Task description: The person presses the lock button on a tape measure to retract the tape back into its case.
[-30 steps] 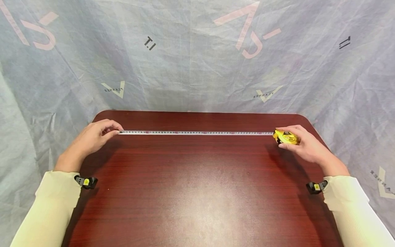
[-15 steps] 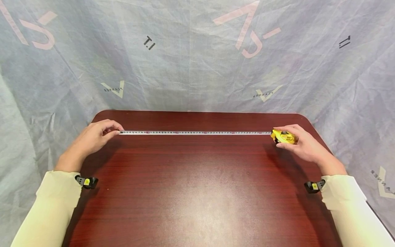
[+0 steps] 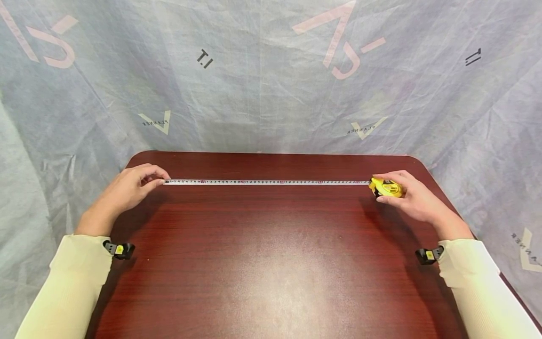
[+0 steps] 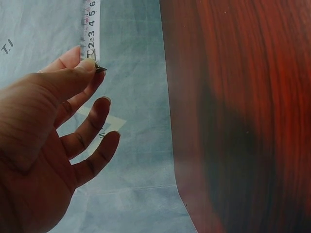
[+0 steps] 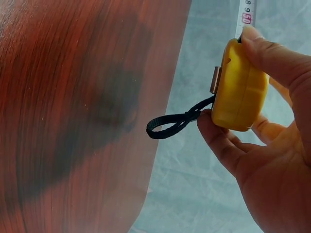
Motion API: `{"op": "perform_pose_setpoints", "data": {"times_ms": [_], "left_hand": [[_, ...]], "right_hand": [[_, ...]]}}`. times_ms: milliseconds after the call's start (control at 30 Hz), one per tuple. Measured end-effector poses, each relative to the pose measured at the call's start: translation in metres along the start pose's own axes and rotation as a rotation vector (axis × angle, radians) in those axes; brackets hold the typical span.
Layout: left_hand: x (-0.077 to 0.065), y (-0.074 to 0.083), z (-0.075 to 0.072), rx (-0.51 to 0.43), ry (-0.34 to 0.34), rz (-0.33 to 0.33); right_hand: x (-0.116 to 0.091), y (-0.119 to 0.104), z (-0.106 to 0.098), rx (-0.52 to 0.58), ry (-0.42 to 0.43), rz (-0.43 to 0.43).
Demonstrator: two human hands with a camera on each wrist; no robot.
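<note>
A tape measure with a yellow case [image 3: 387, 188] is held by my right hand [image 3: 412, 195], thumb and fingers around it. Its white blade [image 3: 262, 182] runs straight and level across to my left hand [image 3: 129, 188], which pinches the hooked end between thumb and index finger. The left wrist view shows the low numbers on the blade [image 4: 91, 29] beside the thumb, while the other fingers [image 4: 97, 158] are loosely bent. In the right wrist view the blade leaves the case [image 5: 238, 92] near a red 50 mark, and a black wrist strap [image 5: 167, 127] loops from the case.
Below the hands lies a dark red wooden table [image 3: 271, 245] with rounded far corners, both arms' shadows on it. A grey printed cloth [image 3: 262, 84] hangs behind and at the sides. Each cuff carries a small black camera [image 3: 123, 251].
My right hand has moved slightly left with the tape measure's case, and the stretch of blade between the hands is a little shorter. My left hand stays almost still.
</note>
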State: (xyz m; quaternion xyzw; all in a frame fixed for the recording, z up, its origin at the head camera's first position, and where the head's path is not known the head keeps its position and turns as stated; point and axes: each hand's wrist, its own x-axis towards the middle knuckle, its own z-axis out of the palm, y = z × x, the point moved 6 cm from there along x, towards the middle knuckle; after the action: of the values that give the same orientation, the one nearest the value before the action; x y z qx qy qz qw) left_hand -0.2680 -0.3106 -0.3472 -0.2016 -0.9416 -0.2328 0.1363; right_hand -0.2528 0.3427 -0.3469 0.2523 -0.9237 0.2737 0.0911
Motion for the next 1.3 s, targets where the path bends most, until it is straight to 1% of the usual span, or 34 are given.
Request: {"op": "perform_pose_setpoints", "data": {"times_ms": [100,467,667,1033,1300], "left_hand": [[0.0001,0.0003,0.0001,-0.002,-0.004,-0.006],[0.0006,0.0015,0.0010,-0.008,-0.005,0.000],[0.0003,0.0018,0.0011,-0.013,-0.006,0.000],[0.0005,0.0008,0.0021,-0.010,-0.013,-0.021],[0.0015,0.0001,0.0034,0.007,-0.011,-0.018]], "right_hand": [[0.0004,-0.0007,0.0005,0.004,-0.005,0.007],[0.0022,-0.0035,0.0022,0.001,-0.007,-0.024],[0.0036,-0.0050,0.0045,0.015,-0.011,-0.019],[0.0051,-0.0068,0.0067,0.016,-0.010,-0.015],[0.0047,-0.0062,0.0088,0.029,-0.014,-0.007]]}}
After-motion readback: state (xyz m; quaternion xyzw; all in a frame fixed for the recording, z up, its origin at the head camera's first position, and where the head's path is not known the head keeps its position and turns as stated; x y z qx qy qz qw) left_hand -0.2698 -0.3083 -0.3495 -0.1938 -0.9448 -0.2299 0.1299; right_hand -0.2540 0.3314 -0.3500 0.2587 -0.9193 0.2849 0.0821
